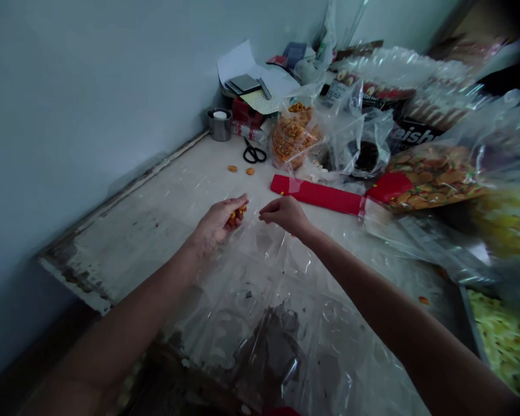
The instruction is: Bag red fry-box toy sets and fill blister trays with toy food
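Nearest, clear plastic (333, 329) with rounded pockets is spread over the worn white surface (134, 225). At the near right, a tray (474, 323) holds pale yellow strips (498, 326), and a small orange piece (423, 300) lies between it and the right forearm.

Beyond that, both hands meet over the plastic, near each other but apart. The left hand (219, 222) is curled around a small handful of orange snacks (237, 216); its fingers are closed on them, the thumb lying across the top, and some show between thumb and palm. The right hand (288, 214) faces it, with thumb and fingertips drawn together in a pinch; whether anything is between them cannot be told.

Just past the right hand lies a flat red strip (318, 193). Further left, two loose pieces (241, 170) rest side by side, slightly apart, with black scissors (255, 153) just behind. Farther back stand a metal cup (220, 128) by the wall, a clear bag of similar snacks (292, 138), a bag of round crackers (442, 179) to the right, and papers (260, 78).
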The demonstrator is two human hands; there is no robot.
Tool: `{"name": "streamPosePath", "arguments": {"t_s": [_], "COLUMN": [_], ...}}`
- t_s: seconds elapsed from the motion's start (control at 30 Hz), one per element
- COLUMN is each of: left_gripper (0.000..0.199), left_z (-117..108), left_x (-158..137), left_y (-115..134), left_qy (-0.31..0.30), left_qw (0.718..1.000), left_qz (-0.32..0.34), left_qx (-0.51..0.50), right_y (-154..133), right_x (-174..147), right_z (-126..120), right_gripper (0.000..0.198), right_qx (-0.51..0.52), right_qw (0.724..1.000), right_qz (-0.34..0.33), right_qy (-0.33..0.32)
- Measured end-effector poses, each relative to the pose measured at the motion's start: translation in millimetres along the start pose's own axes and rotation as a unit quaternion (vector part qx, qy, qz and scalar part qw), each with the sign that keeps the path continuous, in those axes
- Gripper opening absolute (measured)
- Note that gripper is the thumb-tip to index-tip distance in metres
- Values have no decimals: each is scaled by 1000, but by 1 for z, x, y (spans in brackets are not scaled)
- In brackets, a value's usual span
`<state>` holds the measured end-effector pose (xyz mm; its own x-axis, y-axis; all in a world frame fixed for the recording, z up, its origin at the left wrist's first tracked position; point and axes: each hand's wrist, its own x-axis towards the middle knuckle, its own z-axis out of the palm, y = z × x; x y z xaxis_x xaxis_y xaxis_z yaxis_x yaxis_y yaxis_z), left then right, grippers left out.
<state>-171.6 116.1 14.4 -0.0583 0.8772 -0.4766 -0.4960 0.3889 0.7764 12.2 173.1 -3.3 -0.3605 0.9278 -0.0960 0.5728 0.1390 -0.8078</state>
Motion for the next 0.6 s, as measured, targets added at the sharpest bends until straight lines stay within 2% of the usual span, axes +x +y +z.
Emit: {"name": "streamPosePath", "arguments": {"t_s": [0.07, 0.17, 0.27, 0.4, 0.47, 0.5, 0.57, 0.6], "left_gripper": [9, 17, 23, 24, 23, 23, 22, 21], "left_z": [-9, -20, -29, -38, -41, -42, -43, -42], "left_x": [-5, -11, -13, -14, -13, -12, -11, -10], "left_y": [7, 11, 8, 4, 4, 5, 6, 6], "left_qy": [-20, -52, -76, -73, -58, -51, -39, -37], "left_qw": [999, 997, 996, 997, 998, 998, 999, 999], "left_qz": [-24, -41, -40, -32, -29, -29, -28, -24], "left_qx": [-21, -38, -21, -16, -19, -19, -23, -23], "right_y": [4, 7, 6, -5, -13, -18, -27, -32], "right_x": [-3, -4, 1, 11, 12, 11, 6, 4], "right_z": [8, 16, 15, 4, 0, 1, 6, 11], "right_gripper": [14, 18, 14, 13, 21, 23, 23, 21], "right_qx": [-116, -195, -211, -243, -204, -146, 32, 121], "right_qw": [991, 972, 973, 970, 978, 989, 998, 990], "right_qz": [-71, -128, -94, -27, -6, 0, 8, 11], "right_qy": [17, 17, -6, -18, -29, -36, -58, -70]}}
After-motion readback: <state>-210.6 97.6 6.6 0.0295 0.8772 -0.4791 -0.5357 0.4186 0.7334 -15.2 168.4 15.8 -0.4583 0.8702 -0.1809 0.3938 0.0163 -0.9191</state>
